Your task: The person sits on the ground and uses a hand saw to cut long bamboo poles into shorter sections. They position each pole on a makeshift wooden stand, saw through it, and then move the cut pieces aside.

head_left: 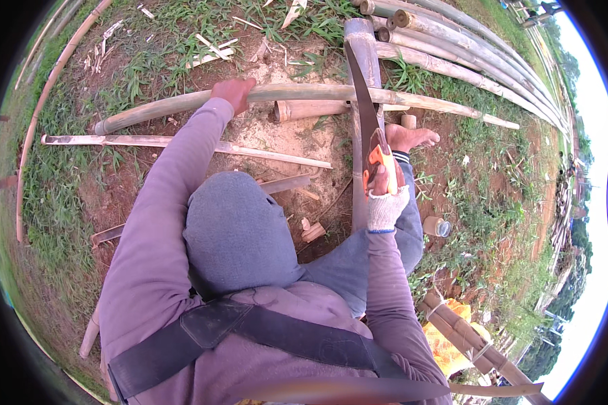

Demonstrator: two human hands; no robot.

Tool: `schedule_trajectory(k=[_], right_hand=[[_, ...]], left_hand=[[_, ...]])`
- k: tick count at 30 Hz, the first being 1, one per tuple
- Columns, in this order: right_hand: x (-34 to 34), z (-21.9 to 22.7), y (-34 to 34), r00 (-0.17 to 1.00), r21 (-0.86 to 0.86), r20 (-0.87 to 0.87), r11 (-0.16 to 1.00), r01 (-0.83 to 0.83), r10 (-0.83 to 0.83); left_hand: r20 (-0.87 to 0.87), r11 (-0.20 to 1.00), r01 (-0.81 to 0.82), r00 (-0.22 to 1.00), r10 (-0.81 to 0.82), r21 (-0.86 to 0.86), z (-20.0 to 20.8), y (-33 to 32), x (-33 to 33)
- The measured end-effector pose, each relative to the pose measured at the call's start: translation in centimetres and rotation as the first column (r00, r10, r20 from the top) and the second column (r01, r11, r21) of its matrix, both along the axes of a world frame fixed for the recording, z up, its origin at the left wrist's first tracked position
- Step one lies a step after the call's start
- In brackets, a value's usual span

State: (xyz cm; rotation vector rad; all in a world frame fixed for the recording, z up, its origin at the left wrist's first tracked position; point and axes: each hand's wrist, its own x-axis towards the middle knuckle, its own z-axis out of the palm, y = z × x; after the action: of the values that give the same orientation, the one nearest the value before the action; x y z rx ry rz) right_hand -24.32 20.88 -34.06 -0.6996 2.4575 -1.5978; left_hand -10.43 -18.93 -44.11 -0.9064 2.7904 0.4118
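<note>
Landmark: the long bamboo pole (304,94) lying crosswise over an upright bamboo post (362,50); every place below is told from this pole.
Left hand (234,93): bare, fingers curled over the top of the pole well left of the post, clasping it and pressing it down.
Right hand (387,196): in a light knitted glove, closed tight round the orange handle of a hand saw (368,115), on the near side of the pole.
Saw blade: dark and slightly curved, running up from the handle to the pole just right of the post; its tip reaches past the pole's far edge.
Foot (412,137): bare, just beneath the pole, right of the blade, beside a small cut stub (408,121).
Short bamboo section (311,110): touching the pole's near side, left of the post.
Split strip (182,144): long and pale, lying nearly parallel below the pole's left half, on bare soil.
Open room: bare sandy ground between pole and strip; grass beyond the pole's left end.
Edges: stacked bamboo poles (466,50) fan away beyond the pole's right end; a thin curved cane (37,121) borders the grass far left.
Small jar (437,226): round, pale lid, on the ground well below the pole's right part; any label too small to tell.
Yellow sack (446,347): near the lower right, far from the pole, under tied bamboo pieces (466,341).
</note>
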Motion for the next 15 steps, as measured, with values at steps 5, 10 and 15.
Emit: schedule_trajectory(k=[5, 10, 15], right_hand=[[-0.3, 1.2, -3.5, 0.999, -0.057, -0.019, 0.998, -0.027, 0.026], [5.5, 2.4, 3.3, 0.999, -0.01, -0.033, 0.999, -0.031, 0.03], [2.3, 1.3, -0.8, 0.993, 0.012, -0.116, 1.0, -0.012, 0.013]], left_hand=[[0.018, 1.0, 0.008, 1.0, -0.008, -0.01, 0.8, 0.1, 0.0], [0.024, 1.0, -0.006, 1.0, 0.006, -0.006, 0.7, -0.2, 1.2], [-0.033, 0.999, -0.007, 0.999, 0.005, -0.049, 0.5, 0.2, 0.9]])
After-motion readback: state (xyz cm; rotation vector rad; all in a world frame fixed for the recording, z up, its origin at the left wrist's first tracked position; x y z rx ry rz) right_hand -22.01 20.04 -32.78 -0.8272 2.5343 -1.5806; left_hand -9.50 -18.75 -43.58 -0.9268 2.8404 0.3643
